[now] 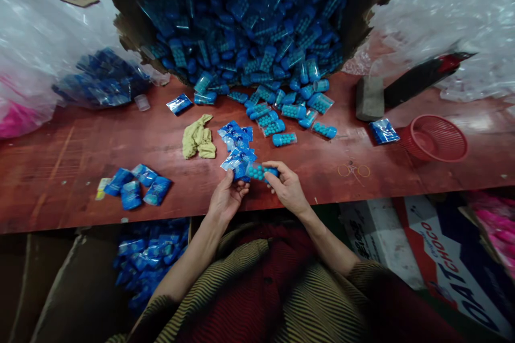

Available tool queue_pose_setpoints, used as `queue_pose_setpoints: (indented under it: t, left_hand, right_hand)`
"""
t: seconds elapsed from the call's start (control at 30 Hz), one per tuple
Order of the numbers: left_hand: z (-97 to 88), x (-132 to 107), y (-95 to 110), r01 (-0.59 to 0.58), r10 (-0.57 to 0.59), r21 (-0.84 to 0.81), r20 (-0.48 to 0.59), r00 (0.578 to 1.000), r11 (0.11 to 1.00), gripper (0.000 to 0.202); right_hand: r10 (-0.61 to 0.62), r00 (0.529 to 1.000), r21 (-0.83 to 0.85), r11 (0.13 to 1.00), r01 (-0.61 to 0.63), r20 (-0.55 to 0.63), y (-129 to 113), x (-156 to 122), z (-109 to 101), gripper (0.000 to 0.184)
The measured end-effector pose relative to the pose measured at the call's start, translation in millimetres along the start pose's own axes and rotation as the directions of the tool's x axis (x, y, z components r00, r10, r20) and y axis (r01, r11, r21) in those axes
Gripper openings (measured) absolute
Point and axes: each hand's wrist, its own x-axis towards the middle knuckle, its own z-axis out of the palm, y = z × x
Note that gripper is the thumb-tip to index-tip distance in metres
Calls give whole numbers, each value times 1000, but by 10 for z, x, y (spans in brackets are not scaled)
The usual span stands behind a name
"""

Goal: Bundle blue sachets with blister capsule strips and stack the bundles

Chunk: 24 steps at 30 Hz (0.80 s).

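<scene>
My left hand (226, 197) is closed on a small clear-and-blue plastic packet (238, 169) at the near edge of the red-brown table (72, 161). My right hand (286, 186) grips a clear tube of teal balls (259, 172), its end at the packet's mouth. Just behind my hands lies a pile of empty blue packets (236, 142). Loose tubes of teal balls (284, 139) spill toward me from a big heap in a torn cardboard box (249, 21).
Several filled blue packets (137, 185) lie at the near left. A yellowish cloth (198, 138) sits mid-table. A red mesh basket (436, 138), one blue packet (384, 131), and a block with a black-and-red tool (418, 77) are at right. Below the table, a box holds blue packets (151, 260).
</scene>
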Motion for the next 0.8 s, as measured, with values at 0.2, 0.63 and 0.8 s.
queue_pose_setpoints:
  t: [0.2,0.63,0.8]
  left_hand:
    - [-31,1,28,-17,16,27,33,999,999,29]
    - [-16,-81,46,-350,341,134,81,936,927,24]
    - [16,-74,40,-316,305,100,112,946,943,19]
  right_hand:
    - [-77,995,-42,996,79,61,-11,41,-53,20]
    - [111,984,95,988,-126,142,-29,52,-58,25]
    - [-47,995,-7,999,48,86,51,-9,60,22]
